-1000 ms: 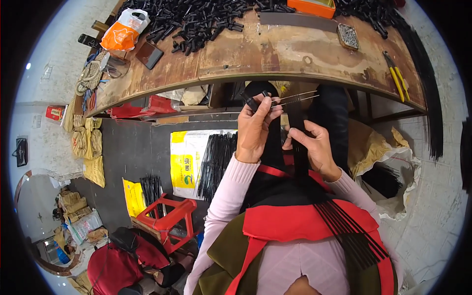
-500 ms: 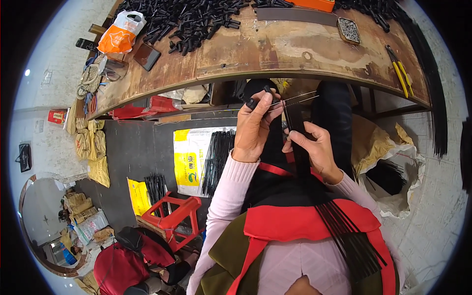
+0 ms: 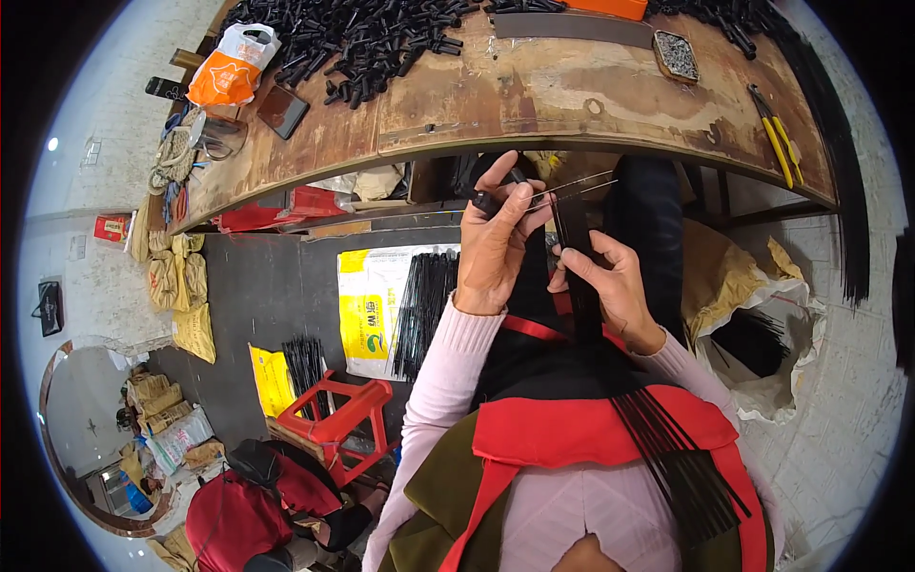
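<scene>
My left hand [image 3: 496, 243] is closed round small black plastic pieces [image 3: 486, 203] with rounded ends and two thin metal rods [image 3: 589, 184] that point to the right. Its forefinger is raised beside one of the pieces. Between thumb and fingers, my right hand [image 3: 610, 284] pinches a bundle of long, flat black strips [image 3: 583, 319]. The upper ends of the strips come up close beside the rods, just right of the left fingertips. The lower ends fan out over my red and black apron [image 3: 562, 429]. Whether strips and rods touch is hard to see.
Ahead is a worn wooden table [image 3: 534, 105] with a heap of black plastic pieces [image 3: 372, 43], a tin of small metal bits [image 3: 675, 57] and yellow-handled pliers [image 3: 777, 138]. On the left are a red stool [image 3: 353, 410] and a person in red [image 3: 233, 520]. An open sack [image 3: 762, 357] stands right.
The left forefinger has lifted and straightened, and the black pieces in that hand have shifted slightly. My right hand stays almost in place on the strips.
</scene>
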Action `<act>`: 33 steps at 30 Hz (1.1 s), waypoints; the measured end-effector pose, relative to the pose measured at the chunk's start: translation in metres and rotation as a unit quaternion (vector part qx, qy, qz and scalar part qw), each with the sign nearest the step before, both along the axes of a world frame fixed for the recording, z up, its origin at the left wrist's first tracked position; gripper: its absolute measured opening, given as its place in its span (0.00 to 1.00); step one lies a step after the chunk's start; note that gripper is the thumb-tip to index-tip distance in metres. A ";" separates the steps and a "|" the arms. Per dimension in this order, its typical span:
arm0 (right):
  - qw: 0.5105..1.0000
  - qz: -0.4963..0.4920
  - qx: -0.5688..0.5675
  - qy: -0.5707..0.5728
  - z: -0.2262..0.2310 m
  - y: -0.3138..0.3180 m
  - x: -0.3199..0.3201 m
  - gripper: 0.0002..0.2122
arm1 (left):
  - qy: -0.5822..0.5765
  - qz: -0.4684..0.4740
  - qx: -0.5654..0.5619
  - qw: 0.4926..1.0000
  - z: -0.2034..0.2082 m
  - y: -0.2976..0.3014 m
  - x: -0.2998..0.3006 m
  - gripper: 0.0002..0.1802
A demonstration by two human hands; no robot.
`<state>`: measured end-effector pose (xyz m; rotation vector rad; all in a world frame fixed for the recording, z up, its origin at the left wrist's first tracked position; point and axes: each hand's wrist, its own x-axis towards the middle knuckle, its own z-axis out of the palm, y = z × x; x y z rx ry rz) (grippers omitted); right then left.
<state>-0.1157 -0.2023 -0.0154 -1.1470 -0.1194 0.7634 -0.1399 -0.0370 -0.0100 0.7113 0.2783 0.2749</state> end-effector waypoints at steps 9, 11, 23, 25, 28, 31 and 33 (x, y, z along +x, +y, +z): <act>1.000 0.001 0.003 0.008 0.001 0.000 0.000 0.12 | 0.033 -0.005 -0.031 0.999 -0.001 0.001 -0.001 0.13; 1.000 0.002 -0.001 -0.002 0.001 0.000 0.000 0.12 | 0.043 -0.004 -0.017 0.999 -0.003 0.002 -0.001 0.15; 1.000 0.003 -0.004 -0.001 0.001 0.001 -0.001 0.13 | 0.043 -0.017 -0.007 0.999 0.000 -0.001 -0.003 0.18; 1.000 0.004 -0.005 -0.001 0.000 0.002 -0.001 0.13 | 0.045 -0.018 -0.006 0.999 0.002 -0.002 -0.003 0.18; 1.000 0.006 -0.006 -0.002 0.000 0.002 -0.001 0.13 | 0.042 -0.020 -0.002 0.999 0.002 -0.002 -0.004 0.18; 1.000 0.008 -0.009 -0.004 0.001 0.003 -0.001 0.12 | 0.036 -0.020 -0.001 0.999 0.000 -0.002 -0.004 0.18; 1.000 0.009 -0.011 -0.005 0.001 0.003 -0.001 0.12 | 0.034 -0.019 -0.001 0.999 0.000 -0.002 -0.004 0.18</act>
